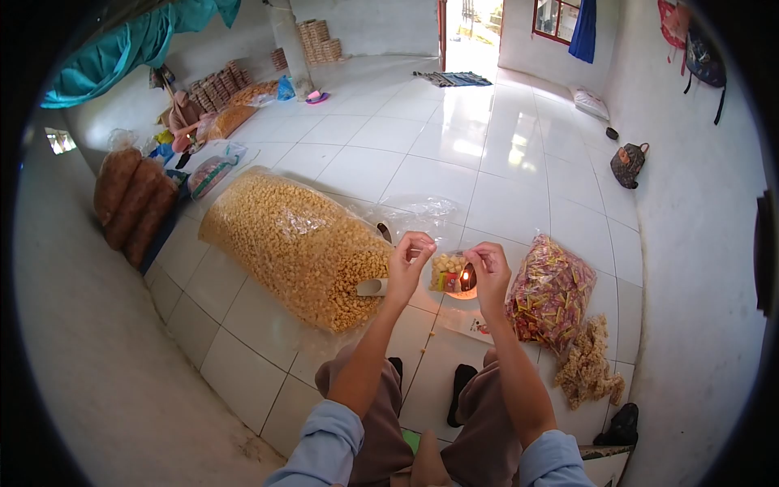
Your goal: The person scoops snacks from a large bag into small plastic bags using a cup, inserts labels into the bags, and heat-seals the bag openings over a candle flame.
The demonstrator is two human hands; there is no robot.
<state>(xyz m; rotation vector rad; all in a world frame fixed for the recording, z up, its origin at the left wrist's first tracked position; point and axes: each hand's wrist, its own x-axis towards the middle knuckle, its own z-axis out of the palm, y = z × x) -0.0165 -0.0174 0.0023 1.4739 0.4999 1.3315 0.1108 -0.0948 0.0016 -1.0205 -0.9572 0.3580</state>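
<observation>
So the little see-through packet [446, 269] was up over the white tile floor [511, 199], more or less upright, between the fingers of the left hand [411, 253] and the right hand [490, 264], with its upper edge right near them. It looked pretty chunky, pale golden puffed bits showing through the plastic and a bright patch of red, yellow and green lower down, though I couldn't tell if the top was sealed. A small orange flame [465, 276] was burning just by its right side, close to the right hand's fingers.
</observation>
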